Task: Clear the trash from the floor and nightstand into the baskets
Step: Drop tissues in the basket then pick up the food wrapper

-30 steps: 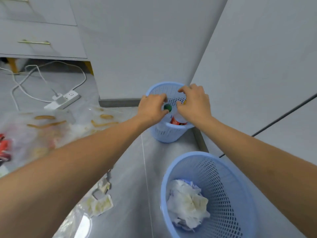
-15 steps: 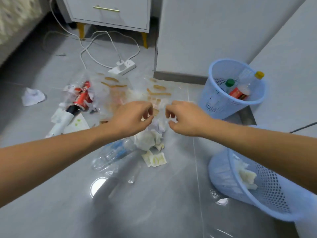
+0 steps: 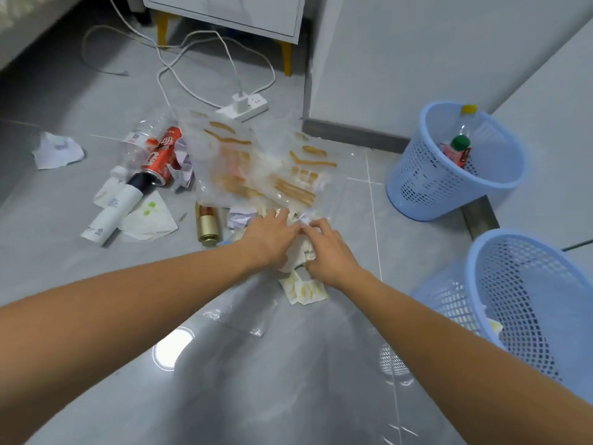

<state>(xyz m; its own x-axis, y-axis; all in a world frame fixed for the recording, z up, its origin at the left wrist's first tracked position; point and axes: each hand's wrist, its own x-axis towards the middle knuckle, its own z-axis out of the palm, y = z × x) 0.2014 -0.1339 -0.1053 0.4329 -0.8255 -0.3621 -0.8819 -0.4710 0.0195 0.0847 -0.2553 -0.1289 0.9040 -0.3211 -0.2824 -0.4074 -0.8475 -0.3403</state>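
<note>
Both hands have dropped from mid-air onto the litter since half a second ago; left of them lie a crushed red drinks can and a gold-capped bottle; the left hand presses flat fingers on the crumpled white paper tissues, while the right hand curls round them; soft and light, they should bunch easily from both sides; the near blue mesh basket waits right.

Probably a home bedroom: nightstand, bed edge, tiled floor.
</note>
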